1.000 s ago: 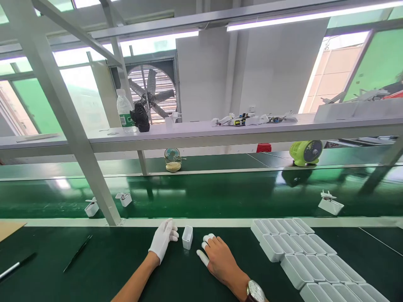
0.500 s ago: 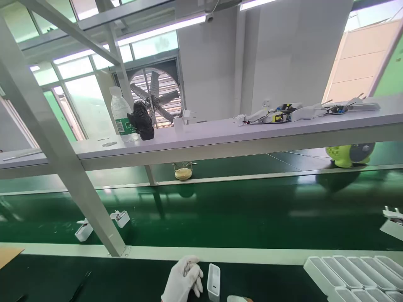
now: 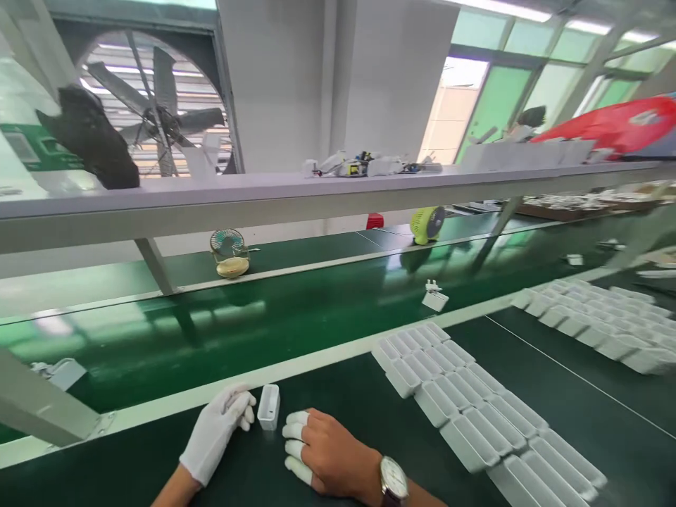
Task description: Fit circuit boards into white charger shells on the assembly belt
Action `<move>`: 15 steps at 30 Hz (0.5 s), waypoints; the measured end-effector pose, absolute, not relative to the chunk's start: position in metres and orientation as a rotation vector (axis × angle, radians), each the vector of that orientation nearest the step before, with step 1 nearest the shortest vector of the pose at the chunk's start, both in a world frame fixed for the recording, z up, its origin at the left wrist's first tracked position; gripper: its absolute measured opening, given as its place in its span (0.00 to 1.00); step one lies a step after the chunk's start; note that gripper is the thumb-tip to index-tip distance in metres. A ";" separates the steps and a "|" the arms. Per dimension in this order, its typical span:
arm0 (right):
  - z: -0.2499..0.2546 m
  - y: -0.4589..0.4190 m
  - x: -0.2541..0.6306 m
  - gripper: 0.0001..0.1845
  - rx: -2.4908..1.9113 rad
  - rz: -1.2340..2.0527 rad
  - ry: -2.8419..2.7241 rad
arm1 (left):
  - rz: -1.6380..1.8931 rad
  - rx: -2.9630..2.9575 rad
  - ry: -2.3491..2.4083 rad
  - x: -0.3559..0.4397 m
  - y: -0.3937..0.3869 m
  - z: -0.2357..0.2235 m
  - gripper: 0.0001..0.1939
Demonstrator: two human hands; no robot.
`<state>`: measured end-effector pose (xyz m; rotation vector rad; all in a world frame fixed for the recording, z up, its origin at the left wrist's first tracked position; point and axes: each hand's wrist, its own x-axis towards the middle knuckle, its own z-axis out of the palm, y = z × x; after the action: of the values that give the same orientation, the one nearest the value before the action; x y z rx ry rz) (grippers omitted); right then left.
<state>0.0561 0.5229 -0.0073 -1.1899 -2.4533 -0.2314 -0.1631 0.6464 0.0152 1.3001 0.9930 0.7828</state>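
Note:
A small white plastic shell (image 3: 268, 406) stands upright on the dark green bench mat, between my two hands. My left hand (image 3: 217, 431), in a white glove, rests on the mat just left of it with the fingers curled loosely and nothing in them. To the shell's right lies my right hand (image 3: 324, 453), bare but for white finger cots, with its fingers bent under and a watch (image 3: 393, 480) on the wrist. Neither hand grips the shell.
Rows of white shells (image 3: 465, 405) lie packed together to my right, with another batch (image 3: 596, 320) farther off. A green conveyor belt (image 3: 317, 303) carries a white charger part (image 3: 434, 297). Small fans (image 3: 229, 252) and a grey shelf (image 3: 317, 197) stand beyond.
The view swung up, then back down and to the right. Both hands stay beside the upright shell, which has not moved.

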 end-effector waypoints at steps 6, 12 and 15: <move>0.004 0.523 0.058 0.15 -1.199 -0.304 -2.536 | 0.781 1.275 0.995 -0.168 0.648 0.011 0.34; -0.001 0.525 0.055 0.18 -1.219 -0.366 -2.569 | 0.834 1.235 1.022 -0.165 0.647 0.014 0.35; 0.001 0.525 0.055 0.18 -1.229 -0.380 -2.581 | 0.875 1.180 0.997 -0.164 0.647 0.017 0.36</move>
<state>0.0555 0.5249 0.0006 -1.2293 -2.5813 -0.3801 -0.1642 0.6468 0.0170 1.1802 0.9974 0.8747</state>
